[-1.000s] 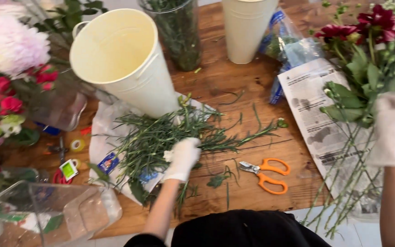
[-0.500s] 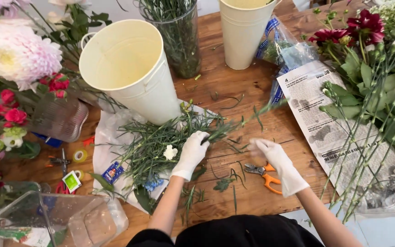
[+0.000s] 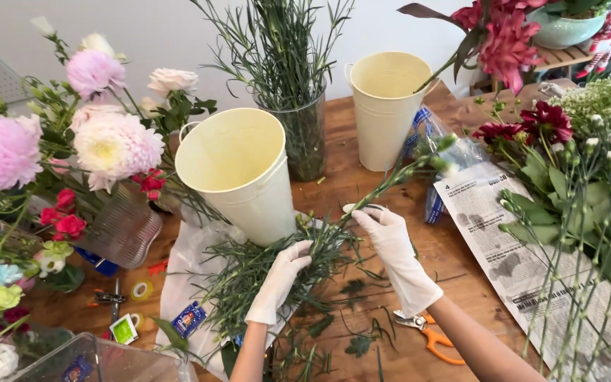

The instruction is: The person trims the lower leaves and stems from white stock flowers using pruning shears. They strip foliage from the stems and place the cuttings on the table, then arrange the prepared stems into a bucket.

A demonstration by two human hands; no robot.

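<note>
1. Nearest the viewer, orange-handled scissors [image 3: 429,337] lie on the wooden desk [image 3: 334,194], just beside the right forearm.
2. The left hand [image 3: 281,281], in a white glove, rests on a heap of cut green stems [image 3: 263,272] spread over white wrapping paper [image 3: 189,283]; its fingers [image 3: 298,252] curl closed around a few stems.
3. The right hand [image 3: 394,251], also gloved, has its fingers [image 3: 363,211] pinched shut on a single long stem [image 3: 397,177] that slants up and to the right, above the desk.
4. Just behind the heap, a cream bucket [image 3: 238,173] stands tilted toward the viewer.
5. To the right, newspaper [image 3: 510,247] lies under loose flowers.
6. Farther back stand a glass vase of greenery [image 3: 302,134] and a second cream bucket [image 3: 385,106], upright.
</note>
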